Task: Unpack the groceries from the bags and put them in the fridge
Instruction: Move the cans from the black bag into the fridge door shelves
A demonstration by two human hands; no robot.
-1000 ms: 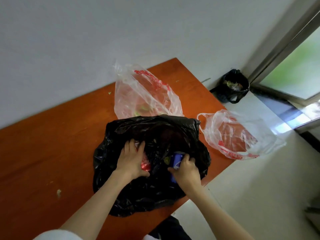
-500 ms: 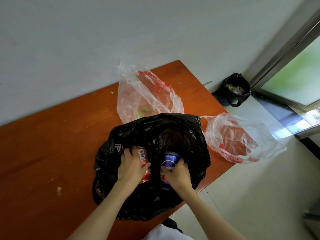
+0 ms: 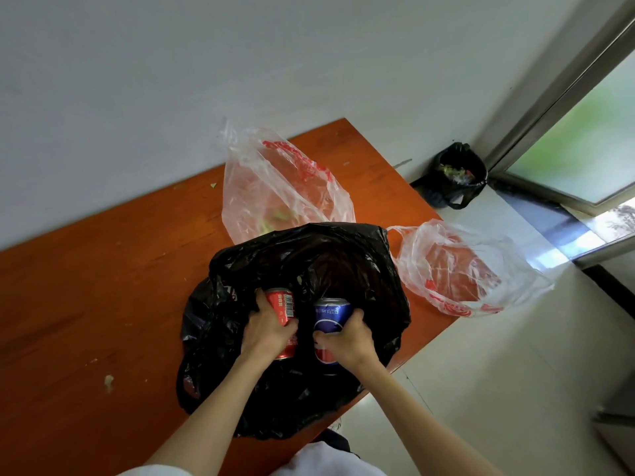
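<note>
A black plastic bag [image 3: 343, 266] lies open on the orange table [image 3: 103, 286], near its front right corner. My left hand [image 3: 266, 329] grips a red drink can [image 3: 283, 304] just above the bag's mouth. My right hand [image 3: 347, 340] grips a blue drink can [image 3: 330, 312] beside it. Both cans stand nearly upright, close together, with their tops showing. Behind the black bag stands a clear plastic bag [image 3: 275, 190] with red print and something green inside. A second clear bag [image 3: 464, 269] lies at the table's right edge.
A white wall runs along the table's far side. On the floor to the right sits a black-lined bin [image 3: 457, 176] with waste in it, next to a window frame [image 3: 563, 80]. Small crumbs [image 3: 109, 381] dot the table's left part. No fridge is in view.
Both hands reached into the black bag, took hold of a can each and lifted them up out of its mouth. The cans now show far more of their sides.
</note>
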